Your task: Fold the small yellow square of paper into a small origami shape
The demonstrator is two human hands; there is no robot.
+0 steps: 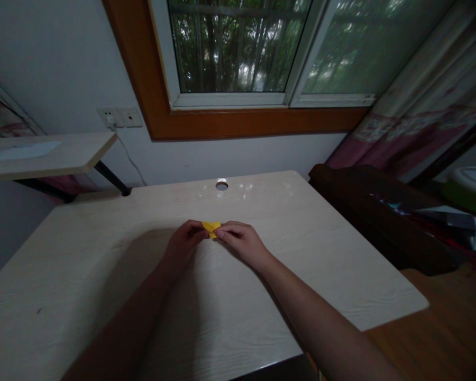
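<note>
Between my two hands is a small piece of folded yellow paper (211, 226), with a crease line showing across its upper part. My left hand (186, 238) pinches its left side between thumb and fingers. On the opposite side, my right hand (240, 237) grips the paper with the thumb in front and the fingers behind. Both hands are over the middle of the pale wood-grain desk (321, 254). The fingertips cover part of the paper, so its full shape is hidden.
A round cable hole (221, 185) sits near the desk's back edge. At left, a raised shelf (63, 159) stands on black legs. A wall socket (119, 117) with a plugged-in white cord is behind. Dark wooden furniture (357, 196) borders the right side, below a curtain (412, 116).
</note>
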